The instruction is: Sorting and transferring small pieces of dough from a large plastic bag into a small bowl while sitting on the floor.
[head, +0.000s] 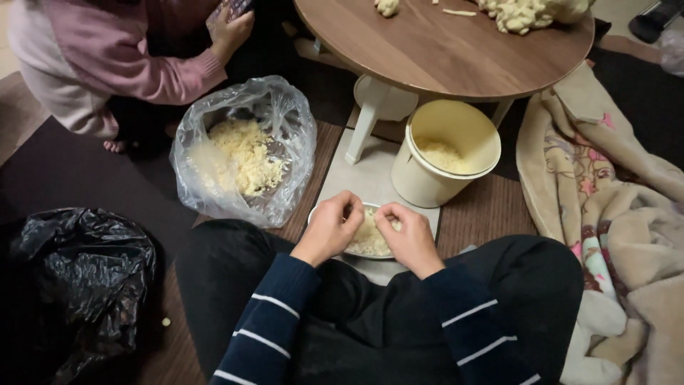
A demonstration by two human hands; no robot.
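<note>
My left hand [332, 227] and my right hand [407, 236] meet over a small white bowl [314, 213] on the floor between my knees. Both hands pinch a pale yellow piece [372, 224] above the heap of shredded pale bits in the bowl. My sleeves are dark blue with white stripes.
A clear plastic bag [242, 153] of pale shreds stands left of the bowl; a cream bucket [443, 153] with more stands behind it. A round wooden table [442, 50] holds pale lumps. A black bag [75, 285] lies left, a blanket [605, 207] right. Another person in pink [107, 50] crouches far left.
</note>
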